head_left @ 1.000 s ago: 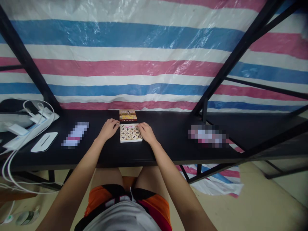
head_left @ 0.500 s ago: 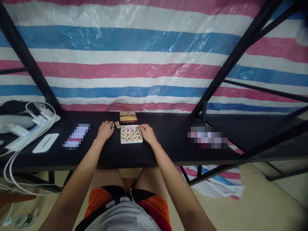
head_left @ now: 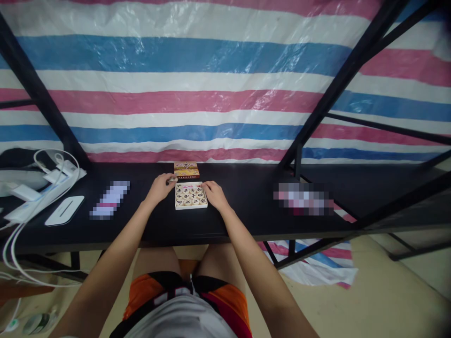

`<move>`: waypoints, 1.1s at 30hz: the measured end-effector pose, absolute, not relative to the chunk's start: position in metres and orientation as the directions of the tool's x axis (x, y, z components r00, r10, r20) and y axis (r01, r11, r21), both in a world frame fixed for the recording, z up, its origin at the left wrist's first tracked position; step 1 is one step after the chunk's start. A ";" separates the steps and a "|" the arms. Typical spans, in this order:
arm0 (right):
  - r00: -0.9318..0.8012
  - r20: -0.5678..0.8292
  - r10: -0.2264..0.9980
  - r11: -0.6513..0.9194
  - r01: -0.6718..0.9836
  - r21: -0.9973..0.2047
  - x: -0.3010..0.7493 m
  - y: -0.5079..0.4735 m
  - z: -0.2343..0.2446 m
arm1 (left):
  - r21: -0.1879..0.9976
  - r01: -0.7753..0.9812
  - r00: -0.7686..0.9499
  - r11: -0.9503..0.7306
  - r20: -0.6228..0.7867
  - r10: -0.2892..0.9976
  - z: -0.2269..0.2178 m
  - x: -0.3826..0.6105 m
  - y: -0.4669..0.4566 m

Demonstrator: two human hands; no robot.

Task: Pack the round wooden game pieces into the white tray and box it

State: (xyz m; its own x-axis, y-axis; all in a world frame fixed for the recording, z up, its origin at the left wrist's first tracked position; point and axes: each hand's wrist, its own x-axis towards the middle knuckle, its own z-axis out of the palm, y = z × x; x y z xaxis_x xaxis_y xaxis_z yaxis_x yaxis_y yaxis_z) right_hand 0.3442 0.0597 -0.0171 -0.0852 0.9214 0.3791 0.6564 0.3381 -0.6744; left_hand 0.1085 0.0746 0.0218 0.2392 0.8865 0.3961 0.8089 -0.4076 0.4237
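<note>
A small white tray [head_left: 190,205] of round wooden chess pieces [head_left: 190,195] lies on the black table [head_left: 246,216] in front of me. Its red and yellow lid [head_left: 186,170] sits just behind it. My left hand [head_left: 160,187] rests at the tray's left back corner, fingers curled round loose pieces [head_left: 172,179] beside the tray. My right hand [head_left: 214,195] lies against the tray's right side, fingers bent and touching its edge.
A white power strip with chargers and cables [head_left: 42,188] and a flat white device [head_left: 64,210] lie at the left of the table. Black frame bars [head_left: 338,89] rise on both sides. A striped tarp [head_left: 197,84] hangs behind. A bottle [head_left: 35,323] lies on the floor.
My left hand drew back to the left, leaving two loose pieces on the table, then moved back over them at the tray's corner. My right hand stayed at the tray's right edge.
</note>
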 end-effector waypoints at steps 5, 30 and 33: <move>-0.083 0.382 0.921 0.338 0.660 -0.671 0.344 0.061 -0.018 | 0.396 0.742 0.446 -0.541 0.310 0.839 0.029 0.139 0.085; -0.088 0.193 0.977 0.204 0.632 -0.748 0.344 0.092 -0.012 | 0.302 0.880 0.298 -0.367 0.252 0.921 -0.006 0.082 0.101; -0.124 0.262 0.957 0.277 0.657 -0.701 0.343 0.094 -0.015 | 0.277 0.897 0.275 -0.345 0.261 0.925 -0.002 0.083 0.094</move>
